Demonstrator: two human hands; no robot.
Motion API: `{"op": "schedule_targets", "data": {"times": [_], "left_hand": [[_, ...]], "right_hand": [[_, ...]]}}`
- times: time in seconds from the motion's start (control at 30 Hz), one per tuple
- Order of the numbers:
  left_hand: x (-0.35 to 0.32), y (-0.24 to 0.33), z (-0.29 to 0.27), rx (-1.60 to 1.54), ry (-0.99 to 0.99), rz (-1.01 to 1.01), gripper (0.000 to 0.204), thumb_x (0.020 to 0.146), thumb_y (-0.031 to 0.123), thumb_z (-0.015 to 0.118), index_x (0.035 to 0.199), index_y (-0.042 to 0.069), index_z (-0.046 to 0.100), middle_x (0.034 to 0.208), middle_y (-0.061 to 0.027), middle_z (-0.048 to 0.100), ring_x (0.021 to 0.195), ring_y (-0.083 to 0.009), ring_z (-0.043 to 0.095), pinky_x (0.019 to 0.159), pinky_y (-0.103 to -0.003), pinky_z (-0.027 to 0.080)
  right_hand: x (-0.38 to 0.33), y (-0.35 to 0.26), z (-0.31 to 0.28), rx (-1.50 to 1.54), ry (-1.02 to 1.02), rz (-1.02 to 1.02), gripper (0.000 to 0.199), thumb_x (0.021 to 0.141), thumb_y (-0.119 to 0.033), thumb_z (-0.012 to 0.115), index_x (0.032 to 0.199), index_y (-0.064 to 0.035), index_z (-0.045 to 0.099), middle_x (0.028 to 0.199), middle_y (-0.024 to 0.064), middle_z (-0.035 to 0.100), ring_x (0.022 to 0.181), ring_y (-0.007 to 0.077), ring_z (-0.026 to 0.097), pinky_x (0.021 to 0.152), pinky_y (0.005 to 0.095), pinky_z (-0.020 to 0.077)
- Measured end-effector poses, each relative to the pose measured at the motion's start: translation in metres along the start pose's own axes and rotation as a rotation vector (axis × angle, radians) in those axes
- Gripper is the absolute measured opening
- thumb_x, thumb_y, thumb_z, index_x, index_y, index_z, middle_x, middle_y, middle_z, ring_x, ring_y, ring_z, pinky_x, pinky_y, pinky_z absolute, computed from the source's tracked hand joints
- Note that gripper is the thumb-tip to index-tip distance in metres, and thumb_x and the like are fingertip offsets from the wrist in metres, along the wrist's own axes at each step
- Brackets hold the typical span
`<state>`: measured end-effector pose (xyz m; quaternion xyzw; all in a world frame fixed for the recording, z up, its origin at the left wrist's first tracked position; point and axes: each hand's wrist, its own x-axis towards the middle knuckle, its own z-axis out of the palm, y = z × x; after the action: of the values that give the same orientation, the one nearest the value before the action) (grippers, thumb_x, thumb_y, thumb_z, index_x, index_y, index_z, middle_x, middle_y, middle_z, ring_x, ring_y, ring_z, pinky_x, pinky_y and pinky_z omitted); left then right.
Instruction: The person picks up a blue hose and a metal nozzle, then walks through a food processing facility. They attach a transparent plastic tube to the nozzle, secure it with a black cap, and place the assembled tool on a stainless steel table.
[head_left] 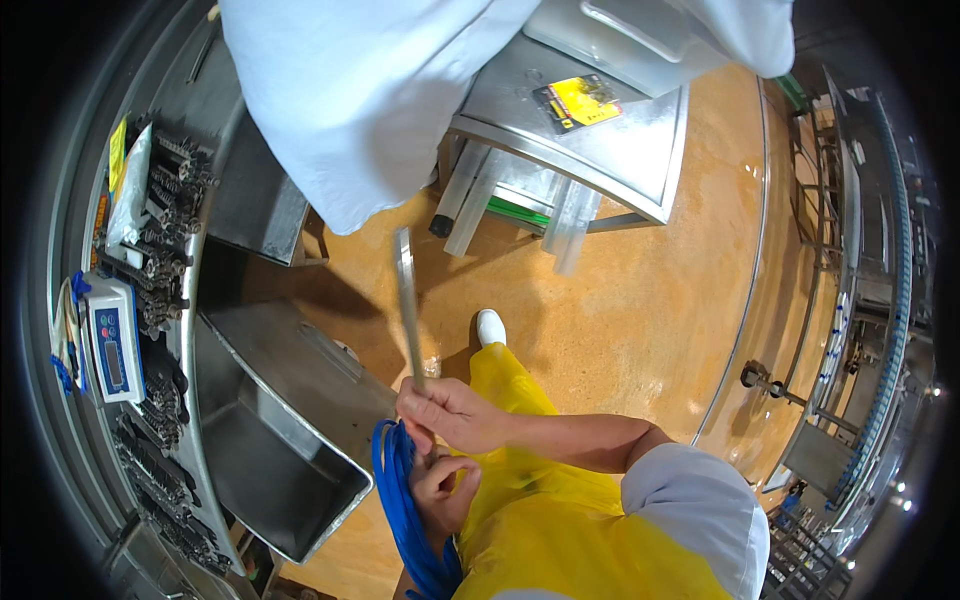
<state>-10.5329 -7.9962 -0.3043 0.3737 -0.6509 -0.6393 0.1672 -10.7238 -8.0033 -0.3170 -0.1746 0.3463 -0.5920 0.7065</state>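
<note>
A long, narrow, flat metal bar point(407, 290) points up and away from my right hand point(450, 415), whose fingers are closed around its near end. Just below it is my left hand point(442, 492), its fingers curled in and the thumb bent into a loop. What the left hand grips, if anything, is hidden. Bundled blue cord or thin hose point(395, 490) hangs in loops against the outer side of my left hand and wrist. Both hands are in front of my yellow apron point(545, 500).
Another person in white clothing point(340, 100) stands close ahead. Beyond is a steel table point(650, 160) with a yellow-and-black card point(585, 102); clear tubes point(475, 210) stick out beneath. At left are a steel tub point(290, 470), a scale point(113, 340) and dark metal parts point(165, 290). A conveyor point(880, 380) runs at right.
</note>
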Motion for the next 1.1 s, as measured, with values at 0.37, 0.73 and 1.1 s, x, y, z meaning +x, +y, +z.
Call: {"op": "schedule_targets", "data": {"times": [0.37,0.73,1.1], "left_hand": [[-0.051,-0.068,-0.007,-0.037,0.045,-0.669,0.052,0.108,0.03,0.059,0.06,0.01,0.049,0.054,0.0035,0.043,0.05,-0.0074,0.038,0.05,-0.031,0.026],[-0.045,-0.059,-0.039,-0.224,0.222,-0.255,0.069,0.105,0.068,0.043,0.081,0.004,0.056,0.053,0.0026,0.038,0.046,-0.0069,0.032,0.048,-0.027,0.021],[-0.135,-0.002,-0.131,-0.752,-0.113,-0.12,0.045,0.104,0.047,0.052,0.086,0.005,0.051,0.056,-0.0005,0.036,0.046,-0.0117,0.03,0.045,-0.03,0.024]], "right_hand": [[0.046,-0.018,-0.256,-1.497,0.304,-0.113,0.069,0.101,-0.051,0.064,0.152,-0.0056,0.051,0.142,0.023,0.06,0.133,0.0355,0.058,0.116,0.0491,0.0448],[0.086,-0.093,-0.531,-1.715,1.309,0.317,0.066,0.09,-0.043,0.079,0.143,-0.008,0.061,0.141,0.0265,0.062,0.131,0.0428,0.058,0.115,0.0509,0.0432],[-0.05,-0.031,-0.164,-1.296,1.127,-0.395,0.068,0.08,-0.027,0.088,0.136,-0.0017,0.059,0.123,0.0236,0.068,0.116,0.0389,0.067,0.102,0.0442,0.0525]]}}
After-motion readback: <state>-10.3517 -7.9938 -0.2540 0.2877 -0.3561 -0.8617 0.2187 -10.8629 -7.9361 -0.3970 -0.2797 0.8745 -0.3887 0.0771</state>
